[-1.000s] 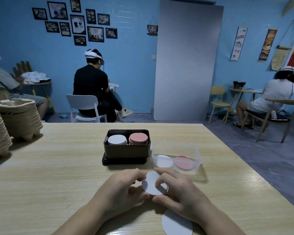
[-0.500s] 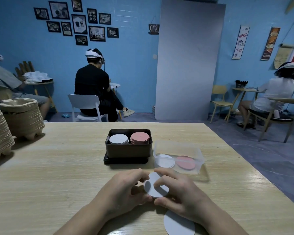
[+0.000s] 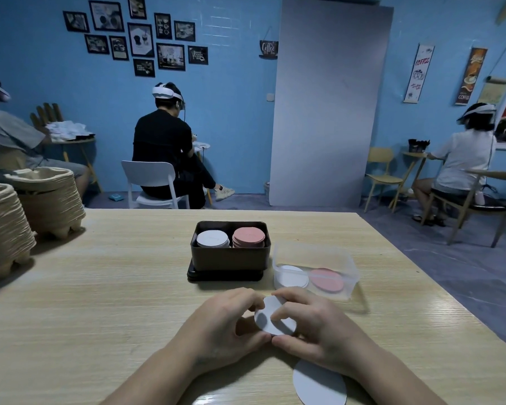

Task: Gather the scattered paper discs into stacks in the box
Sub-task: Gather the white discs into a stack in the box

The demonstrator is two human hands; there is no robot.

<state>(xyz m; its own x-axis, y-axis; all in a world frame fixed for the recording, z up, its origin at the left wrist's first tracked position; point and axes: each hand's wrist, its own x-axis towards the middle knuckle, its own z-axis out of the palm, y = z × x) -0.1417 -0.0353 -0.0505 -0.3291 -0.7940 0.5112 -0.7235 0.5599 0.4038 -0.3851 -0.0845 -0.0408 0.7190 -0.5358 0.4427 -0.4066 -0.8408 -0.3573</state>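
Our left hand (image 3: 216,325) and right hand (image 3: 313,328) both pinch one white disc (image 3: 265,317) by its rim, just above the counter (image 3: 114,287), near us. It looks thin, light and bendy, so we should hold its edges softly. One more loose disc (image 3: 319,384) lies nearer. The dark box (image 3: 228,258) holds two stacks (image 3: 213,239); the clear tub (image 3: 313,252), two discs (image 3: 292,276).

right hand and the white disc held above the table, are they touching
Touching. The head view shows fingers of the right hand curled over the face of the held white disc.
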